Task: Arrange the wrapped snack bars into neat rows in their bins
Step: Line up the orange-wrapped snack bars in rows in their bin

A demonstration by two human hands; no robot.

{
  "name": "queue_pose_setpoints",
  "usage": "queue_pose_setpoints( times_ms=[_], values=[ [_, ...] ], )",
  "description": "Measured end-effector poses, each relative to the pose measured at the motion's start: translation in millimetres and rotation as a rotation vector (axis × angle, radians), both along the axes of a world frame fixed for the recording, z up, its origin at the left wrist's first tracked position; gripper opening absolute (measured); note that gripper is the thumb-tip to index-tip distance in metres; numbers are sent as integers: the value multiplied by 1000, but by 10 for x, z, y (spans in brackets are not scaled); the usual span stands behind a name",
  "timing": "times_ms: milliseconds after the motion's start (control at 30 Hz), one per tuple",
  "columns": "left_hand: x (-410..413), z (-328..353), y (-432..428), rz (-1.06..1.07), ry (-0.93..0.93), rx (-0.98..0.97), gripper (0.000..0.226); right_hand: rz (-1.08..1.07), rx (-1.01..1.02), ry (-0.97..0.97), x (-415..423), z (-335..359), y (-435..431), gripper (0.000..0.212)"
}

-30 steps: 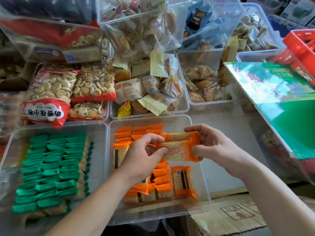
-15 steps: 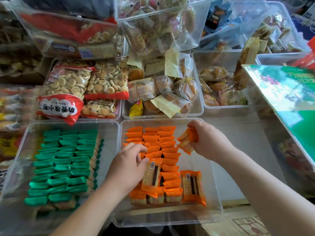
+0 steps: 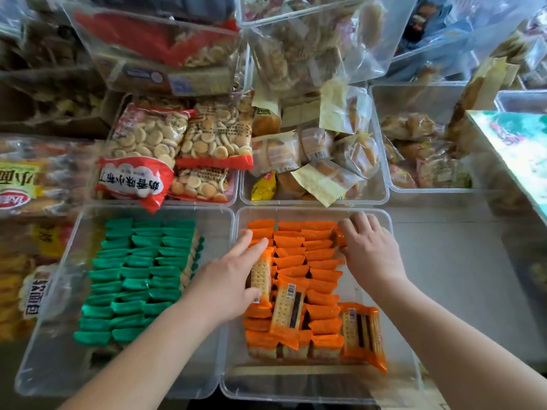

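Observation:
Orange-wrapped snack bars (image 3: 307,261) stand on edge in rows inside a clear bin (image 3: 405,365). My left hand (image 3: 228,279) lies on the left row with straight fingers and touches a bar lying flat (image 3: 262,273). At the bin's far right, my right hand (image 3: 370,250) curls its fingers over an orange bar (image 3: 340,238) at the end of the back row. Another bar (image 3: 288,306) lies flat on top of the rows, and a further one (image 3: 362,332) lies flat at the near right. Green-wrapped bars (image 3: 142,276) fill rows in the clear bin (image 3: 148,210) to the left.
Behind the two bins stand clear bins with red bags of small round biscuits (image 3: 154,149) and wrapped cakes (image 3: 319,155). More stacked bins of snacks rise at the back. A green box (image 3: 518,143) juts in at the right. Bagged bread (image 3: 29,187) lies at the left.
My hands split the held bars and lowered them into the orange bin. The right hand carried its bar to the back right corner; the left laid its bar on the left row.

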State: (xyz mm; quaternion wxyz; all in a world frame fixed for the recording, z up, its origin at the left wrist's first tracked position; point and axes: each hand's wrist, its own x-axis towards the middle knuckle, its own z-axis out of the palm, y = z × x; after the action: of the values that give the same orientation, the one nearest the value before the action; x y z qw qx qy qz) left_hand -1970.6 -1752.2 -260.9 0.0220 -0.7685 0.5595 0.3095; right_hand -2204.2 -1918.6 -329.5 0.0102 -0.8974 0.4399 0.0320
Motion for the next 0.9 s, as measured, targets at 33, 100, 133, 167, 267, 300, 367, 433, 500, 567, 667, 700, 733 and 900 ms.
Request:
queue_pose_setpoints(
  times_ms=[33, 100, 133, 167, 267, 300, 367, 433, 500, 567, 667, 700, 733, 900],
  values=[
    [23, 0, -33, -14, 6, 14, 97, -7, -33, 13, 2, -5, -2, 48],
    [60, 2, -73, -43, -1, 21, 100, -24, -52, 33, 20, 26, -19, 42],
    [76, 10, -85, -51, -19, 9, 102, -32, -50, 41, 36, 52, -25, 36],
    [88, 29, -95, -49, -41, -9, 103, -41, -37, 35, 51, 77, -28, 30],
    [116, 130, -90, -29, -94, -88, 86, -104, 58, -38, 49, 129, -11, 22],
    [133, 167, -83, -25, -102, -133, 73, -126, 85, -79, 42, 156, 11, 21],
    [188, 225, -60, 16, -30, -235, 46, -144, 141, -227, 34, 243, 76, 16],
    [227, 299, -43, 117, 145, -300, 31, -101, 246, -437, 54, 364, 164, 9],
    [214, 382, -32, 206, 296, -332, 31, -51, 403, -597, 123, 523, 277, 16],
    [176, 468, -33, 252, 387, -374, 32, -51, 648, -661, 211, 709, 399, 25],
    [76, 566, -50, 292, 551, -401, 37, -41, 952, -748, 353, 949, 570, 37],
    [50, 577, -63, 312, 610, -405, 39, -49, 974, -802, 389, 999, 606, 33],
    [31, 584, -79, 338, 655, -416, 39, -70, 955, -847, 412, 1041, 640, 25],
    [124, 343, -42, 169, 223, -316, 50, -304, 795, -865, 298, 989, 783, 17]
  ],
)
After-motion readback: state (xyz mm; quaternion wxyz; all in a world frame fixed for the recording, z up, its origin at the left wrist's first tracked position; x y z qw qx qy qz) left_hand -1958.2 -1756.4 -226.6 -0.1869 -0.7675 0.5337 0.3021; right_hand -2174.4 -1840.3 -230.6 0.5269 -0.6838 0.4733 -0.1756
